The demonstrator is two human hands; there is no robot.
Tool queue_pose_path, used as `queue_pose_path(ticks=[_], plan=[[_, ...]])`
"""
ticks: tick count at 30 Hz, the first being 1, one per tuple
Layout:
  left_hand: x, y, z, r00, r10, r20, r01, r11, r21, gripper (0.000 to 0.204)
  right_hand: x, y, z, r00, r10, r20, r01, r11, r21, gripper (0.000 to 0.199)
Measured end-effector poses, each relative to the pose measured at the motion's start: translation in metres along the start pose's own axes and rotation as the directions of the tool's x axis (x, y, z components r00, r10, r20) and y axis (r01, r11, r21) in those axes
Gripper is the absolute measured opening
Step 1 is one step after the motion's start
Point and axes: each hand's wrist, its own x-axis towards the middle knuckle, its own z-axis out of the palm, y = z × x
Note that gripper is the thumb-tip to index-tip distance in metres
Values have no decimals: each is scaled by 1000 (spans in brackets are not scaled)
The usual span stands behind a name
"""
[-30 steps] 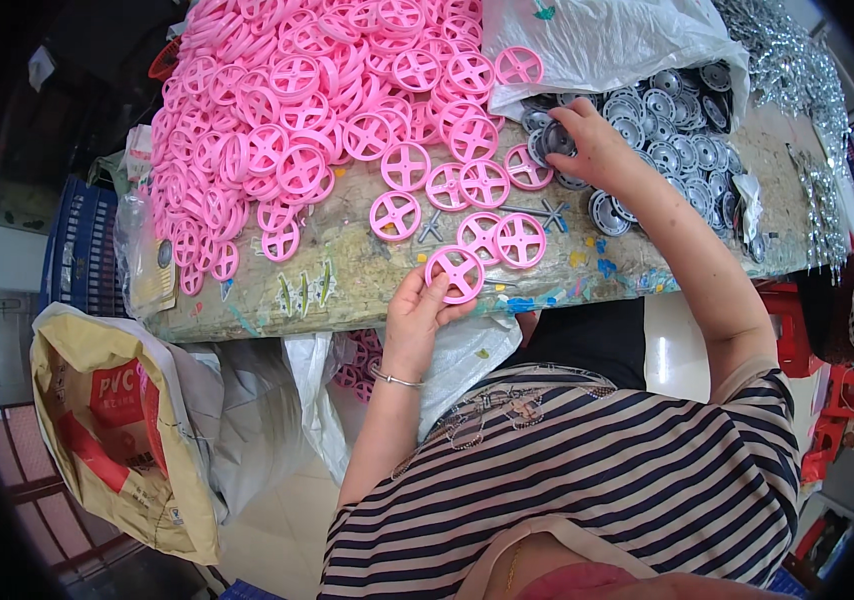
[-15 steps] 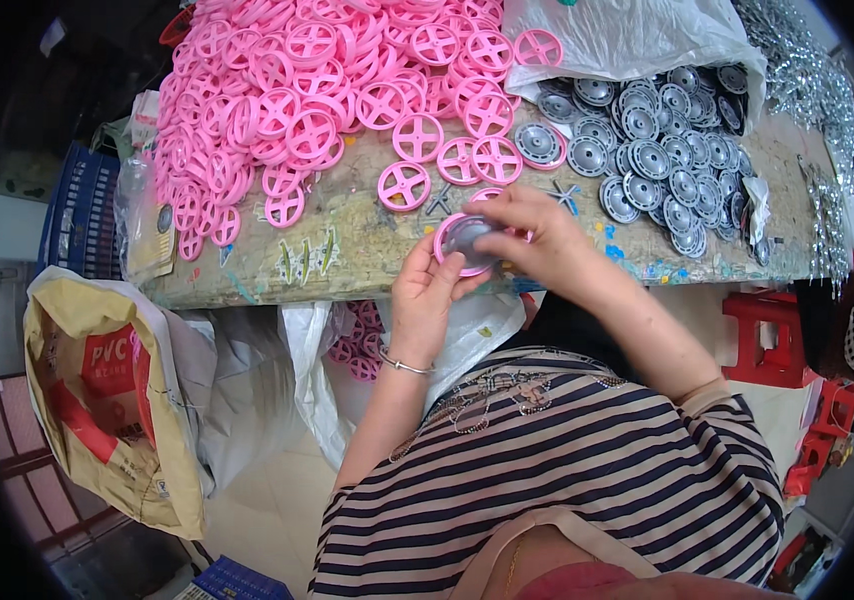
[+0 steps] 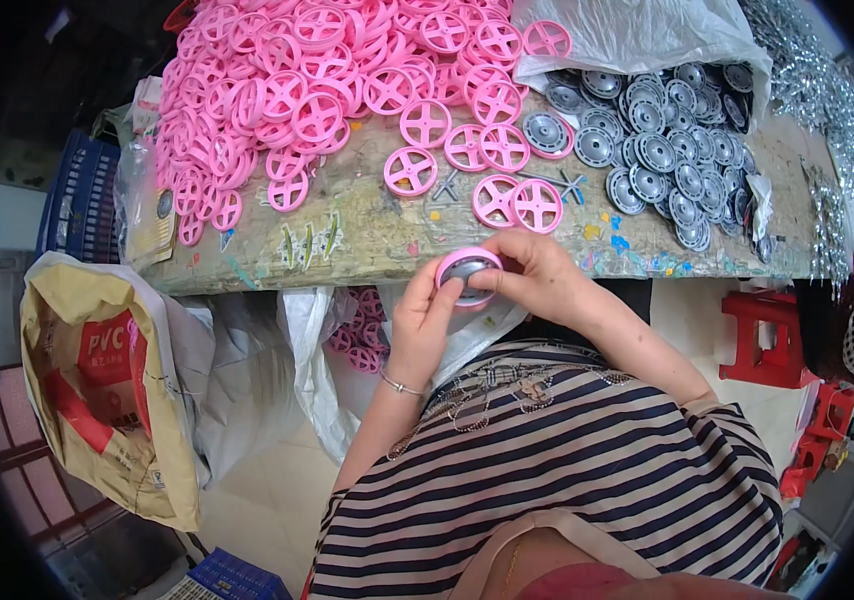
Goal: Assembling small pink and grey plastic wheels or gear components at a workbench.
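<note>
Just off the table's front edge, both hands hold a pink plastic wheel [image 3: 454, 257] with a grey hubcap-like disc [image 3: 466, 270] set inside its rim. My left hand [image 3: 421, 322] grips the wheel's left side, thumb on the disc. From the right, my right hand [image 3: 539, 272] closes on the rim with its thumb pressed against the disc's face. Two loose pink wheels [image 3: 537, 206] lie overlapping just beyond my right hand. Farther off, a lone grey disc [image 3: 547, 132] rests on another pink wheel.
A large heap of pink wheels [image 3: 282, 95] covers the table's back left. Grey discs [image 3: 655, 153] spill from a white sack [image 3: 647, 42] at the right. Silver tinsel [image 3: 812, 75] hangs at the far right. An open paper sack [image 3: 172, 400] stands at lower left, a red stool [image 3: 762, 335] at right.
Both hands have drawn the wheel and disc nearer my body, past the table edge. My right hand has moved down, uncovering the two loose pink wheels. The wheel is now tilted.
</note>
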Motion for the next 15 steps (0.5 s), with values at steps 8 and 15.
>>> queue_pose_path(ticks=[8,15], plan=[[-59,-34,-92,954,-54,-296,142,948,286,29,7,20,-48,895,-380,-233,126,718,-685,75],[-49,-25,-71,936,5,-352,87,965,246,25,13,10,-51,912,-353,-209,131,734,-666,76]])
